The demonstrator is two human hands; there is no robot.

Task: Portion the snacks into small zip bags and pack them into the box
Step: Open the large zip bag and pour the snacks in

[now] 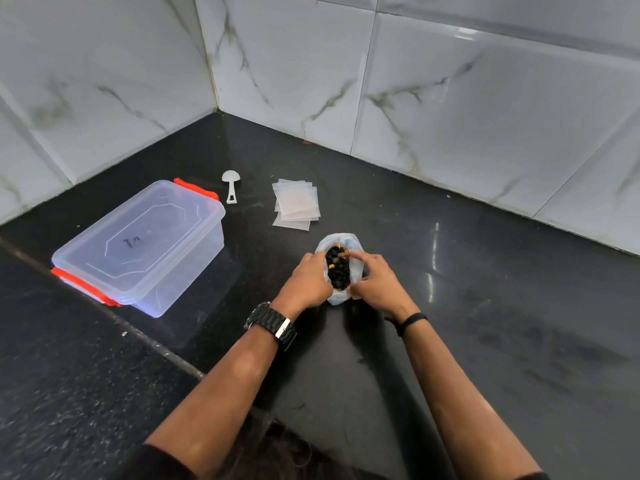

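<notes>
Snacks (337,271), dark pieces with a few tan ones, fill a thin white plastic bag (337,298) standing on the black bench (485,306) just right of the picture's centre. Both hands clamp on the bag's mouth: the left hand (309,280) pinches the rim at 9 o'clock of the opening, the right hand (375,280) pinches it at 3 o'clock, and together they spread it so the contents show. A black watch (272,323) sits on the left wrist, a thin black band (410,322) on the right.

At 11 o'clock from the bag lies a loose stack of small clear zip bags (296,204), flat on the bench. Further round, at 10 o'clock, a white scoop (230,188) lies near the wall tiles (450,98). At 9 o'clock, well apart from the hands, stands the clear box (145,244), its lid on, with orange latches (197,190) at both ends.
</notes>
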